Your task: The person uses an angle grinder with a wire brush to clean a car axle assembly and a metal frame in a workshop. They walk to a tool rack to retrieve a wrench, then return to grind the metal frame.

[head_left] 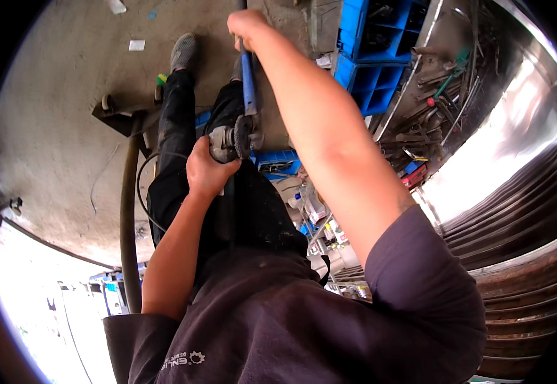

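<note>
My left hand [208, 169] is wrapped round an angle grinder [222, 144] in front of my legs. The grinder's dark disc [242, 137] faces right, and its head is grey metal. With my arm stretched far forward, my right hand [248, 25] grips a long tool with a blue handle [248, 83]. The blue handle's near end lies close by the disc; whether they touch I cannot tell. The tool's far end is dark and cut off by the top of the view. A black cord [140, 185] loops beside my left leg.
Stacked blue bins [369, 86] stand ahead on the right, beside a heap of metal tools and scrap [429, 118]. A thick pipe [129, 217] with a dark metal base runs along my left. Bottles [314, 205] and a shiny curved metal surface [509, 160] are on the right.
</note>
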A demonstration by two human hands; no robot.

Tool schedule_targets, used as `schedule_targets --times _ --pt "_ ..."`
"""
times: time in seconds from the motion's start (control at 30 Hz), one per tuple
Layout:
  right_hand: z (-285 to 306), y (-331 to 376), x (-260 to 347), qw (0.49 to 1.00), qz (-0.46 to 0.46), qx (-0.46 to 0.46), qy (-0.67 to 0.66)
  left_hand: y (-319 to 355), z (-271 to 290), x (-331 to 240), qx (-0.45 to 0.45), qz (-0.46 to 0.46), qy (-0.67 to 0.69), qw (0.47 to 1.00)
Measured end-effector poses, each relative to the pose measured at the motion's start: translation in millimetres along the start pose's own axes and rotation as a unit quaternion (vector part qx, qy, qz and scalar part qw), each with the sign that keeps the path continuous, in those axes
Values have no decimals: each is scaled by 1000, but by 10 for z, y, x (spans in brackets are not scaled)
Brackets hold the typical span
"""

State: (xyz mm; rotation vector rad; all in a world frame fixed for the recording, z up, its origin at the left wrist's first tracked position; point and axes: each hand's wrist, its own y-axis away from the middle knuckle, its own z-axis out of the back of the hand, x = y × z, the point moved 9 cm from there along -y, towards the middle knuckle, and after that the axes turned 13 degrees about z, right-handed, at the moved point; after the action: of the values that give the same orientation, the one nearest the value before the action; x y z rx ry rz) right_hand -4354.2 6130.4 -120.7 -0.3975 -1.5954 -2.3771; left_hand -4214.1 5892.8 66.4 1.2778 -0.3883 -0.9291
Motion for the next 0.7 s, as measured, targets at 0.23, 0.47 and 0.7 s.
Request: schedule_targets --times 0.23,0.47,0.7 --pt "257 9 -622 994 -102 -30 10 155 -116 -128 15 -16 -56 998" --pt "185 -103 -900 987 -123 -28 -97 226 -197 -221 5 -42 -93 995" --pt "-32 469 -60 986 19 -11 -167 154 -224 -204 0 -14 -160 987"
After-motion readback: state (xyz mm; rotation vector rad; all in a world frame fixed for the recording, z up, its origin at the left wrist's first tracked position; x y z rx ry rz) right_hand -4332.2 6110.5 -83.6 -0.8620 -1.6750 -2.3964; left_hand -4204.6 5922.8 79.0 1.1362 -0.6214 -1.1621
